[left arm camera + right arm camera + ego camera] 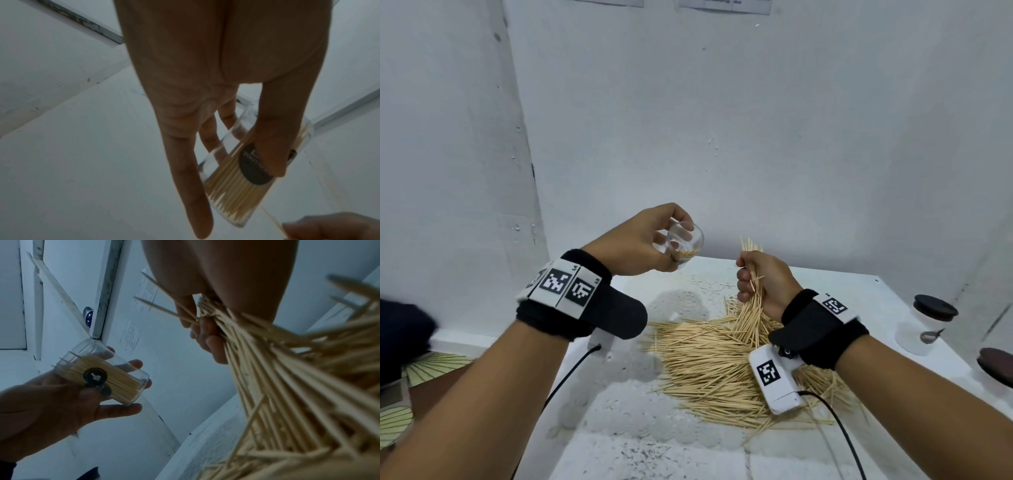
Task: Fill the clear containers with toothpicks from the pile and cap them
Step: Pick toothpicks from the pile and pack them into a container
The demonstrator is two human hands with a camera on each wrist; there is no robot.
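My left hand [654,240] holds a clear container [685,245] tilted, its open mouth toward the right hand; toothpicks lie in its lower side. In the left wrist view the container [236,181] carries a dark round label, with my thumb on it. The right wrist view shows the same container [102,374] partly filled. My right hand [760,281] grips a thick bundle of toothpicks [751,298], tips sticking up above the fist and ends trailing down into the pile [722,370] on the white table [637,445]. The bundle [267,378] fans out below the fingers.
Two other clear containers with dark lids stand at the table's right edge, one [928,322] farther back with a spoon-like object beside it, one [996,370] nearer. A white wall rises behind the table. Cables run from both wrist cameras.
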